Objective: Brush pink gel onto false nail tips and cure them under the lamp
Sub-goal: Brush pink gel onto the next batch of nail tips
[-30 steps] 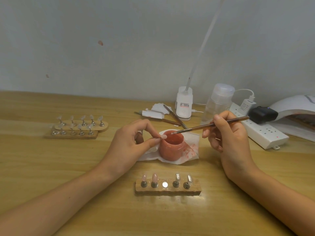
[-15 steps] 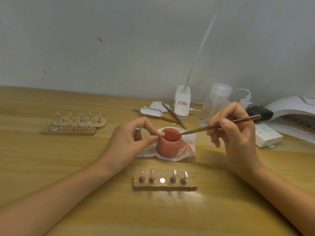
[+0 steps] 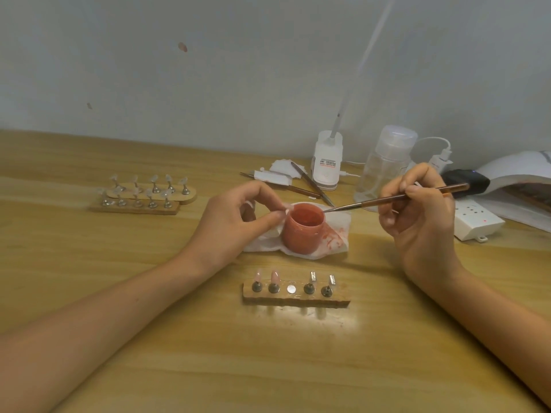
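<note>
- At mid-frame, my right hand (image 3: 423, 222) pinches the brush (image 3: 396, 198); its tip has drawn back from inside the gel pot (image 3: 304, 228) to the right rim.
- My left hand (image 3: 235, 222), fingertips pinched together, still touches the pot's left rim; whether it holds a tip, I cannot tell.
- Loaded, I judge; next, the nail tips (image 3: 275, 277) on the wooden stand (image 3: 295, 296) below, two already pink.

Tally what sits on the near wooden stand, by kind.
Pink nail tips: 2
Bare metal clips without tips: 2
Empty magnet spot: 1
Total: 5 positions on the wooden stand
</note>
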{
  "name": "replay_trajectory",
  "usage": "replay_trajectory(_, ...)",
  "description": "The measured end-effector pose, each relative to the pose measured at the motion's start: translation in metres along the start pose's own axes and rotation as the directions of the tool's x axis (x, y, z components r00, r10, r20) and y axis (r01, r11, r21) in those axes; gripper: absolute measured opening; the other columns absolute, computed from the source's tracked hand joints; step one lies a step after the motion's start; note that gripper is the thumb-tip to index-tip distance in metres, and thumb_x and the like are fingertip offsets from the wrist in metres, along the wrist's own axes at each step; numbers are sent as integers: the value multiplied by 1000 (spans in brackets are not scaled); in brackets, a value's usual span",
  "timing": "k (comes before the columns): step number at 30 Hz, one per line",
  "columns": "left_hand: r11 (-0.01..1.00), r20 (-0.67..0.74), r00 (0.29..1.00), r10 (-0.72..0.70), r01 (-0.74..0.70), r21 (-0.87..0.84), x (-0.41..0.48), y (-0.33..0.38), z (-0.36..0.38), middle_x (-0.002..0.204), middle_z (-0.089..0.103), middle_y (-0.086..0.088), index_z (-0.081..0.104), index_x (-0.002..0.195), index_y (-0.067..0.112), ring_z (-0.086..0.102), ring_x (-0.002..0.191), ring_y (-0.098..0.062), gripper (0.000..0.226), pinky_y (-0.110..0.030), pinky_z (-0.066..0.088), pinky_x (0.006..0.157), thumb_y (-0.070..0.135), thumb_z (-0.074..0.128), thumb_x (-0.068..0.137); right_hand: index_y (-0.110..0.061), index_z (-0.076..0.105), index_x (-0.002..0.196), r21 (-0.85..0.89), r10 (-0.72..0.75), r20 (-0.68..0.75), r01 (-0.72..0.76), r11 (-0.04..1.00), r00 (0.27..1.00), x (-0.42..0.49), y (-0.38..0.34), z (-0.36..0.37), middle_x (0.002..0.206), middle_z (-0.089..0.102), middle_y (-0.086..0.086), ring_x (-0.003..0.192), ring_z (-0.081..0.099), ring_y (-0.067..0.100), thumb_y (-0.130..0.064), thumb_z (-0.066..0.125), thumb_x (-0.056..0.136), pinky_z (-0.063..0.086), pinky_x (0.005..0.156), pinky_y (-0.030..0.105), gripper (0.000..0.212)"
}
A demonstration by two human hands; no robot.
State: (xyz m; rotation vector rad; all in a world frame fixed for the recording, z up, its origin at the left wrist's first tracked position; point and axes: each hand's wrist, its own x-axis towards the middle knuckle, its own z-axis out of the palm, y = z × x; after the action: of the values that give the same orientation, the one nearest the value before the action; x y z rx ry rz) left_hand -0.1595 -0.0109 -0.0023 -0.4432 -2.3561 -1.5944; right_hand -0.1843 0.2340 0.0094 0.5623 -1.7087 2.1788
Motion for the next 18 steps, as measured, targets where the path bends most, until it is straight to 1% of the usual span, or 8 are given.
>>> replay_trajectory(3,996,-52,998,-30,25,-89,0,10,-4,96,74,5,70,90,17,54,72,-38,5,-42,53,72,14,73,87,-16,45,78,15,50,-19,-50,999,999,0,4,0,62,58,-4,51,49,9,-12,41,86,36,41,18,10)
replay_trajectory(4,993,-62,997,-35,28,-113,0,16,-6,97,75,2,71,91,17,59,81,-42,5,-48,54,80,15,73,87,-16,45,78,18,62,-24,-62,998,998,0,5,0,62,58,-4,51,50,8,-13,41,86,36,41,18,10)
replay_trajectory(6,991,-46,998,-33,27,-129,-1,26,-10,95,76,3,70,91,18,61,90,-43,5,-53,52,86,16,73,87,-16,46,78,29,83,-34,-82,996,996,1,6,0,62,58,-4,51,50,8,-13,42,87,36,41,18,10)
replay_trajectory(8,992,8,1000,-21,22,-127,-4,32,-12,94,76,6,69,90,18,62,95,-39,5,-49,53,85,15,72,87,-17,47,78,56,105,-44,-102,993,994,2,6,-1,62,59,-4,51,50,8,-13,43,87,36,40,17,11)
replay_trajectory(12,994,151,988,24,-7,-110,-27,32,-12,95,75,9,70,84,28,63,88,-18,5,-34,48,67,24,74,83,-20,50,75,64,133,-59,-129,990,989,3,6,-2,59,58,-3,49,49,8,-16,45,86,35,39,17,13)
replay_trajectory(13,996,192,980,56,-42,-77,-34,31,-10,97,74,13,70,84,31,64,90,-11,5,-32,47,69,29,74,82,-22,52,74,65,137,-58,-133,989,989,3,6,-2,59,58,-3,48,49,8,-17,45,86,35,39,17,15)
replay_trajectory(16,989,271,954,131,-143,25,-44,27,-5,101,69,13,70,82,31,60,110,-14,8,-34,42,92,30,78,79,-28,58,67,70,146,-48,-143,987,988,4,7,-1,59,58,-2,47,49,9,-17,46,87,35,38,17,25)
replay_trajectory(18,988,296,948,120,-142,53,-47,24,-2,100,65,11,71,82,30,56,112,-17,13,-29,46,88,21,80,80,-29,59,66,69,149,-40,-146,987,988,4,7,-1,59,58,-1,47,49,9,-17,47,87,35,38,17,26)
